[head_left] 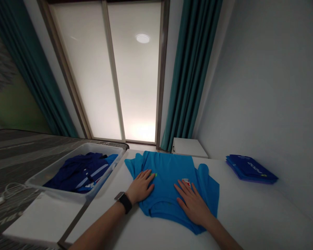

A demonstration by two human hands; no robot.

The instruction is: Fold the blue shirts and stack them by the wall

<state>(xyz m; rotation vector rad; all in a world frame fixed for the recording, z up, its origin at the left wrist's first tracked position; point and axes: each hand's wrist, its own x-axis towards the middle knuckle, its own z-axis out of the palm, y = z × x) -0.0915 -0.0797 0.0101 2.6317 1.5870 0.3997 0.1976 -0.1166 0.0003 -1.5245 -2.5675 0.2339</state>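
A bright blue t-shirt [169, 173] lies spread on the white table [250, 215], collar end toward me. My left hand [141, 187] rests flat on its left part, fingers stretched out, a dark watch on the wrist. My right hand [191, 201] lies flat on the shirt's right part, fingers spread, beside a small red and white logo [185, 181]. Neither hand grips anything.
A clear plastic bin [54, 189] with dark blue and blue clothes stands at the left. A stack of folded dark blue garments [250, 169] lies at the right by the wall. A small white cabinet [189, 147] sits behind the table, with teal curtains and a frosted window beyond.
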